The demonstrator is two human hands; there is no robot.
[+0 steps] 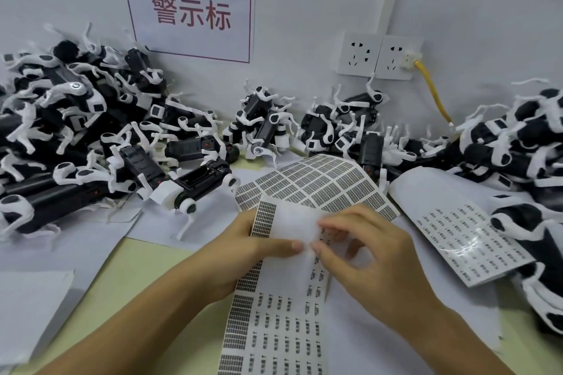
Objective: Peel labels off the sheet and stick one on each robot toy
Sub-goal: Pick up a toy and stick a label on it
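Robot toys (91, 137) crowd the back and both sides; bare table (137, 277) lies front-left.

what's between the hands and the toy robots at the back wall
In the head view, a curled label sheet lies flat between the hands and the toy robots.

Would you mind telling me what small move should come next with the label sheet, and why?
Probably the right hand should lift one label free: its fingertips already pinch at the label sheet, which the left hand grips bent over. No robot toy, such as the nearest one, is in either hand.
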